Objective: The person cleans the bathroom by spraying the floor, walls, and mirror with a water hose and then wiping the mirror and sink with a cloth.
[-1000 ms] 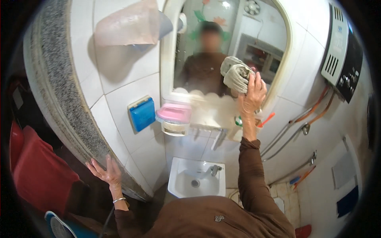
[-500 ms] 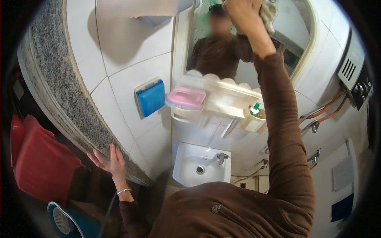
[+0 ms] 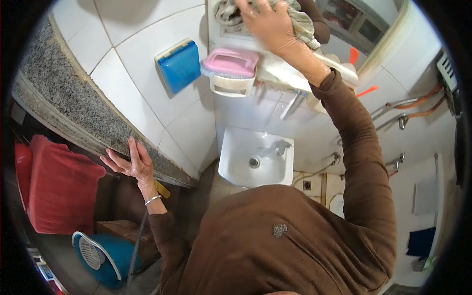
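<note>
My right hand (image 3: pixel 269 24) is at the lower left of the wall mirror (image 3: pixel 339 37), pressing a crumpled, pale grey-green cloth (image 3: pixel 305 27) against it. Folds of the cloth show on both sides of the hand, and the fingers lie over it. Below the mirror runs a cream shelf (image 3: pixel 278 69), partly behind my right wrist. A pink scrubbing brush (image 3: pixel 230 61) rests on the shelf's left end, bristles down. Lower left, my left hand (image 3: pixel 132 164) is open, its spread fingers touching the edge of the speckled grey stone door frame (image 3: pixel 93 113).
A white washbasin (image 3: pixel 236 164) with a tap is fixed under the shelf. On the tiled wall hangs a blue soap box (image 3: pixel 179 66). Beyond the door frame are a red cloth-covered thing (image 3: pixel 64 187) and a blue mop bucket (image 3: pixel 105 255). Pipes (image 3: pixel 388 113) and a heater (image 3: pixel 446 73) are at right.
My right hand has moved down and left across the mirror with the cloth. The view has tilted lower, so the mirror sits higher. My left hand stays on the door frame.
</note>
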The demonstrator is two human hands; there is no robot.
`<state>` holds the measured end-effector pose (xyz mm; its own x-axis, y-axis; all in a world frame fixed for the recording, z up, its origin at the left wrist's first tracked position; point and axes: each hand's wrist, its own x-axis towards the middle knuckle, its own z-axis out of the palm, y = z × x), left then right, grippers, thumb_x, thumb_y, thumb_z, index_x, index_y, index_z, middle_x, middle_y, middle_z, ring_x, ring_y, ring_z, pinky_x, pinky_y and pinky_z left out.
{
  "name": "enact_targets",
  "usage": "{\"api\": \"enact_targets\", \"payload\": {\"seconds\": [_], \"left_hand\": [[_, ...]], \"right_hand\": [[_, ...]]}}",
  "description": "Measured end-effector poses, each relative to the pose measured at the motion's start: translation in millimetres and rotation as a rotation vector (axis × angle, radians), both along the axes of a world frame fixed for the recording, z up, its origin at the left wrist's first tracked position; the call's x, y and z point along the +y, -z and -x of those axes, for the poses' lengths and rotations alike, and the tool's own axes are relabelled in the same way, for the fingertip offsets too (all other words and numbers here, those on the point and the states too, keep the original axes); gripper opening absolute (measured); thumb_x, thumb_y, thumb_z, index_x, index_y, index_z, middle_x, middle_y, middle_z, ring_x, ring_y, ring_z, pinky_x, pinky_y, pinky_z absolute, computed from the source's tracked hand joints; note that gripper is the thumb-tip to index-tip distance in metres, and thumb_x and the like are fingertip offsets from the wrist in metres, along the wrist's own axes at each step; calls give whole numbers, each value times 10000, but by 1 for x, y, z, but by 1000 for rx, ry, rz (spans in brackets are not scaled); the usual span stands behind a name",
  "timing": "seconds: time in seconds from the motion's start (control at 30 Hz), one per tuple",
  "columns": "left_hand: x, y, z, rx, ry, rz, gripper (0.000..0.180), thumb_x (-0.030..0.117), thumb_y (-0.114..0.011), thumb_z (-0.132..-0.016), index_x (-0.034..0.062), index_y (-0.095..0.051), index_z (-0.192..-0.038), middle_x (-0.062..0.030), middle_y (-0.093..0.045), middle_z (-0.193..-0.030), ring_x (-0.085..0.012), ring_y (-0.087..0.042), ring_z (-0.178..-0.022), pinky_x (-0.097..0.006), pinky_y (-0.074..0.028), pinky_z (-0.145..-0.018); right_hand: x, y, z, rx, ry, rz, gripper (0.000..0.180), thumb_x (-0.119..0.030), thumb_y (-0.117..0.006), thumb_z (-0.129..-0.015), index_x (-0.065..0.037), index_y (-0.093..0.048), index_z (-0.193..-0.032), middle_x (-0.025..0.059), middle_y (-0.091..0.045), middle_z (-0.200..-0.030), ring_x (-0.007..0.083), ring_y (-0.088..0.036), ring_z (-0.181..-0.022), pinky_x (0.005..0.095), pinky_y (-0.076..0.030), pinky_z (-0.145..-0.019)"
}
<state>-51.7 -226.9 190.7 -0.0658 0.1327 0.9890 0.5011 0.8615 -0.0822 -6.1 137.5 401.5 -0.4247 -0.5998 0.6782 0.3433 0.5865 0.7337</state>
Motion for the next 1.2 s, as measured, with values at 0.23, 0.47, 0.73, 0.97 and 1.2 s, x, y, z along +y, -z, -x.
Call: {"api": "enact_targets", "payload": {"seconds": [0.23, 0.47, 0.73, 0.97, 1.2], "left_hand": [[0, 5, 0, -26, -3, 15, 230, 196, -620, -745, 153, -623, -971, -215, -220, -1332, -430, -135, -1235, -570, -241, -948], [4, 17, 6, -29, -26, -27, 208, 209, -609, -751, 167, -630, -954, -220, -207, -1338, -431, -118, -1239, -604, -222, -935], [0, 16, 14, 4, -27, -32, 250, 228, -590, -729, 180, -629, -971, -227, -171, -1350, -429, -64, -1252, -625, -149, -949], [-6, 13, -3, -79, -38, -37, 215, 107, -593, -735, 112, -629, -947, -251, -172, -1345, -463, -103, -1229, -584, -194, -944], [16, 18, -1, -109, -16, -73, 232, 74, -568, -758, 100, -600, -987, -209, -191, -1344, -450, -126, -1233, -536, -202, -960]], "right_hand": [[8, 4, -39, -369, -267, 414, 238, -167, -563, -620, -117, -600, -850, 49, -506, -1039, 299, -454, -981, 428, -407, -765], [15, 88, -99, -111, 137, 850, 478, -66, -601, -575, -194, -574, -1035, 15, -453, -1196, 313, -461, -964, 419, -438, -715], [-5, 157, -119, -25, 93, 725, 349, -67, -593, -594, -165, -608, -928, 1, -504, -1141, 282, -475, -936, 351, -409, -667], [-81, 239, -117, -534, -639, 1267, 379, -12, -508, -537, -42, -608, -901, 124, -548, -1074, 344, -497, -872, 402, -402, -802], [-151, 75, 10, -138, -1012, 889, 367, -71, -596, -571, -80, -591, -938, 119, -490, -1144, 352, -456, -963, 381, -434, -714]]}}
